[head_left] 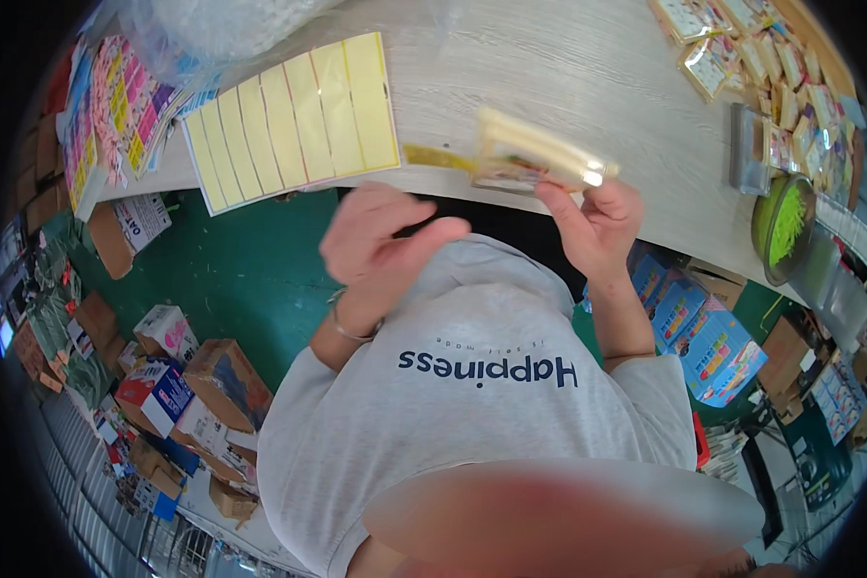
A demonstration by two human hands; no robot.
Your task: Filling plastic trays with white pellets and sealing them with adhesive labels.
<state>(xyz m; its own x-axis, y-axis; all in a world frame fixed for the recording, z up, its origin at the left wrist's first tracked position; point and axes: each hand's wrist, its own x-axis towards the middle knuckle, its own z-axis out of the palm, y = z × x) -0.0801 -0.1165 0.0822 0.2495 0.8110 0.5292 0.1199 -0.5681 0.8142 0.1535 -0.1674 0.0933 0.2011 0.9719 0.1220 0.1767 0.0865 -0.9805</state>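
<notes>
Small flat box [522, 146], cream-edged with a clear face, blurred: held just above the near edge of the pale wood-grain table [433, 72]. It sits at the fingertips of my right hand [597, 222], its body reaching out leftward and a little away from my grip.

Right grip: thumb on the near side, fingers at the right end, pinching the box between them. Palm below the box, toward my body.

Yellow strip [437, 156]: runs left from the box's left end; whether it is joined there, I cannot tell.

Left hand [376, 231]: blurred, holding nothing; thumb apart from the fingers and pointing toward the right; bracelet [352, 321] at the wrist. Well apart from the box.

Label sheet [294, 120]: pale yellow, ruled into long bands, just beyond my left hand, at the table's near edge.

Clear plastic bag [222, 34]: beyond the sheet.

Far right of the table: heap of small packets [790, 77]; clear container [748, 149]; bowl [765, 214] of bright green shreds [789, 223].

Below the table, right: blue cartons [703, 332].
</notes>
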